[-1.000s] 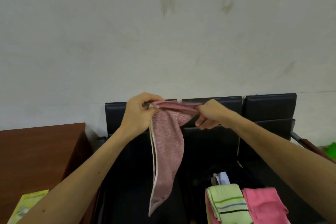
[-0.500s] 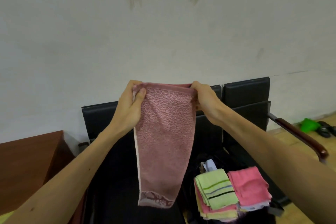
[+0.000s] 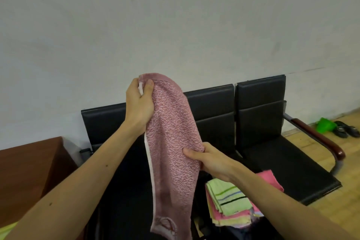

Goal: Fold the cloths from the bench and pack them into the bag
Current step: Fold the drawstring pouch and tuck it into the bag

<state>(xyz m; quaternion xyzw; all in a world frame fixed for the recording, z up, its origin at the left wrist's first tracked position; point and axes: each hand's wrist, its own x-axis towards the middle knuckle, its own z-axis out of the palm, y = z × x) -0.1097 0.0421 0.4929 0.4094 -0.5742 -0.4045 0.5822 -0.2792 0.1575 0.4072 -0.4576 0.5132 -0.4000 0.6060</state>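
Pink cloth (image 3: pixel 171 142) (hanging) between both gripping hands (image 3: pixel 139 103)

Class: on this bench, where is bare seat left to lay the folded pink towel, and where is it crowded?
Free: the right seat, between the wooden armrest and the cloth stack. Crowded: the middle, where the stack sits beneath the right hand. The left seat is mostly hidden behind the towel and left hand.

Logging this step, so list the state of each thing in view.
Pink towel: hanging lengthwise, held in the air.
Left hand: gripping the towel's top.
Right hand: pinching its right edge, midway down.
Stack of cloths: folded, on the bench.
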